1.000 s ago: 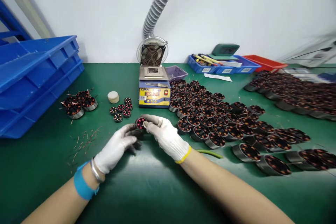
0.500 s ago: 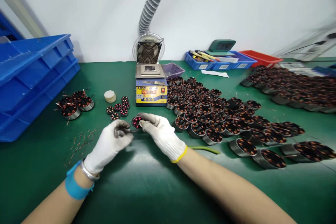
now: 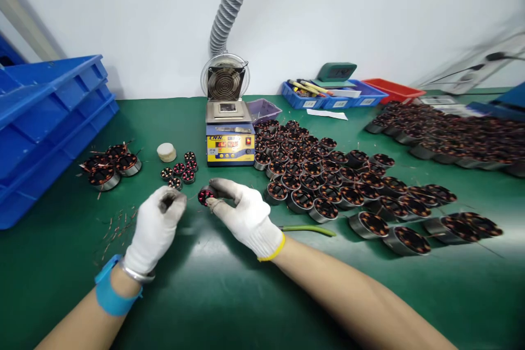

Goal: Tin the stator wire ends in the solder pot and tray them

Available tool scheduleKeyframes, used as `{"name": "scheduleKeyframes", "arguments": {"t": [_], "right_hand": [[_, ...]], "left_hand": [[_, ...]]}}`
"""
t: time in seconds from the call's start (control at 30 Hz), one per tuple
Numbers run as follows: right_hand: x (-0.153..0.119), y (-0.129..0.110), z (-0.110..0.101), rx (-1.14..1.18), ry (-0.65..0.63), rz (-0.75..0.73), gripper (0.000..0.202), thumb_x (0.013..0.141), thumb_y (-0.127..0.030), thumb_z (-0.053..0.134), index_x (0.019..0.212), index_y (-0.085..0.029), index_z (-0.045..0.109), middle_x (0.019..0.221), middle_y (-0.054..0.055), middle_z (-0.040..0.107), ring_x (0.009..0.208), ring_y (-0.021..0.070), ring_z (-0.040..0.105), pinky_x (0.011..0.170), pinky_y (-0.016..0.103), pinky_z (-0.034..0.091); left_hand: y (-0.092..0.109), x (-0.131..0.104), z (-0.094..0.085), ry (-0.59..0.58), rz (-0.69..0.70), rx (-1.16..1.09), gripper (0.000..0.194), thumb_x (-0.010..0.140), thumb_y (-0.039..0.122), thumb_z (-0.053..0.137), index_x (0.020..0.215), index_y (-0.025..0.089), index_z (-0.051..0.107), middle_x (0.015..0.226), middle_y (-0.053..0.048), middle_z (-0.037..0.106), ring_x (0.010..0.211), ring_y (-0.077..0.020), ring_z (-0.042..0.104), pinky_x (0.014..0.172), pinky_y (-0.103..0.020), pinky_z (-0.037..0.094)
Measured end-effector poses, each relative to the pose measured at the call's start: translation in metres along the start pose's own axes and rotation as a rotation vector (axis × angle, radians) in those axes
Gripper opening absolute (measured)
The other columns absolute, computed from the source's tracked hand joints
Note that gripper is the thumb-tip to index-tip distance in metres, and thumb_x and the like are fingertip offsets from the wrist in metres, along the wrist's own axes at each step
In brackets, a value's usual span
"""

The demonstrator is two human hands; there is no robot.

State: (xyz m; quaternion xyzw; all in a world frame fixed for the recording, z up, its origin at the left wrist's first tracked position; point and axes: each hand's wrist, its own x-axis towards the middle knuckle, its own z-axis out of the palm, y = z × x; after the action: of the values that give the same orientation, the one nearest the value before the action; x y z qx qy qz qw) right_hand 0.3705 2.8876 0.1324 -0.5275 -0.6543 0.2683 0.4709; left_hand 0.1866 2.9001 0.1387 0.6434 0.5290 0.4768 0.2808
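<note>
Green matting [image 3: 229, 295] covered the table below a white wall [image 3: 369, 16]. The right hand [image 3: 241, 213] pinched a small stator [image 3: 205, 196] near the front edge; the left hand [image 3: 158, 224] was curled, apart.

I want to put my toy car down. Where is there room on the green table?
Bare green mat lies near the front, between the forearms, and left of the left hand below the blue crates. The right side is crowded with motor coils.

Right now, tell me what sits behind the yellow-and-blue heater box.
Behind the heater box stands a round wire-guarded fan, with a grey ribbed hose rising above it. The box hides the fan's base.
</note>
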Motion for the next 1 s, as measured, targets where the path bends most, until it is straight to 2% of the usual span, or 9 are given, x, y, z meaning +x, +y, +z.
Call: {"name": "scheduleKeyframes", "arguments": {"t": [0.1,0.33,0.47,0.53,0.6,0.73,0.77,0.87,1.0], "right_hand": [[-0.002,-0.001,-0.001,-0.097,-0.005,-0.046,0.028,0.082,-0.035,0.066,0.109,-0.027,0.069,0.103,-0.001,0.072,0.096,0.0175,0.068,0.086,0.029,0.053],[0.006,0.003,-0.009,-0.088,0.077,-0.037,0.028,0.082,-0.033,0.066,0.108,-0.025,0.07,0.1,-0.001,0.073,0.091,0.0168,0.068,0.086,0.028,0.054],[0.021,-0.001,-0.026,-0.113,0.128,-0.076,0.031,0.082,-0.035,0.065,0.111,-0.023,0.069,0.105,0.001,0.072,0.096,0.018,0.067,0.091,0.029,0.052],[0.041,-0.005,-0.041,-0.192,0.164,-0.103,0.032,0.083,-0.036,0.064,0.111,-0.023,0.069,0.107,0.002,0.071,0.099,0.019,0.066,0.093,0.03,0.051],[0.073,-0.012,-0.058,-0.349,0.198,-0.125,0.035,0.084,-0.037,0.062,0.115,-0.023,0.068,0.111,0.002,0.07,0.102,0.0204,0.065,0.094,0.031,0.05],[0.154,-0.035,-0.089,-0.96,0.173,-0.056,0.047,0.09,-0.045,0.05,0.132,-0.024,0.055,0.116,0.007,0.066,0.103,0.0271,0.063,0.086,0.038,0.05],[0.173,-0.04,-0.093,-1.034,0.154,-0.059,0.047,0.091,-0.045,0.05,0.133,-0.025,0.054,0.117,0.008,0.066,0.104,0.0287,0.062,0.086,0.04,0.049],[0.215,-0.049,-0.094,-1.177,0.085,-0.06,0.043,0.089,-0.04,0.051,0.13,-0.025,0.055,0.116,0.011,0.065,0.104,0.0313,0.061,0.087,0.043,0.048],[0.243,-0.043,-0.081,-1.286,-0.006,-0.028,0.038,0.087,-0.035,0.053,0.122,-0.023,0.06,0.111,0.014,0.066,0.101,0.0327,0.062,0.084,0.043,0.049]], "left_hand": [[-0.006,-0.005,0.011,-0.13,0.046,0.063,0.027,0.084,0.041,0.053,0.072,0.017,0.056,0.065,0.002,0.054,0.061,-0.012,0.048,0.057,-0.023,0.04],[-0.011,-0.02,0.017,-0.226,0.108,0.102,0.033,0.088,0.04,0.049,0.063,0.019,0.046,0.061,0.003,0.045,0.059,-0.0118,0.043,0.058,-0.024,0.037],[-0.011,-0.012,0.024,-0.389,0.039,0.202,0.027,0.086,0.041,0.049,0.071,0.019,0.055,0.07,-0.001,0.059,0.067,-0.0158,0.053,0.064,-0.027,0.04],[-0.011,-0.008,0.03,-0.49,0.035,0.28,0.023,0.085,0.038,0.05,0.08,0.019,0.061,0.081,-0.004,0.066,0.076,-0.0188,0.058,0.07,-0.03,0.042],[-0.011,-0.005,0.036,-0.53,0.054,0.333,0.022,0.084,0.036,0.051,0.087,0.019,0.063,0.089,-0.006,0.068,0.083,-0.021,0.06,0.075,-0.032,0.043],[-0.016,-0.002,0.042,-0.526,0.092,0.319,0.022,0.084,0.033,0.05,0.091,0.019,0.065,0.094,-0.006,0.069,0.088,-0.0215,0.061,0.08,-0.032,0.044],[-0.018,-0.001,0.042,-0.527,0.094,0.303,0.022,0.084,0.033,0.05,0.091,0.019,0.066,0.095,-0.006,0.069,0.089,-0.0213,0.061,0.08,-0.032,0.044],[-0.023,0.0,0.042,-0.532,0.1,0.254,0.022,0.085,0.031,0.049,0.092,0.019,0.066,0.096,-0.006,0.069,0.09,-0.0208,0.061,0.082,-0.031,0.045],[-0.026,0.001,0.041,-0.535,0.127,0.227,0.022,0.085,0.031,0.05,0.093,0.02,0.067,0.095,-0.005,0.069,0.09,-0.0204,0.062,0.082,-0.031,0.045]]}}
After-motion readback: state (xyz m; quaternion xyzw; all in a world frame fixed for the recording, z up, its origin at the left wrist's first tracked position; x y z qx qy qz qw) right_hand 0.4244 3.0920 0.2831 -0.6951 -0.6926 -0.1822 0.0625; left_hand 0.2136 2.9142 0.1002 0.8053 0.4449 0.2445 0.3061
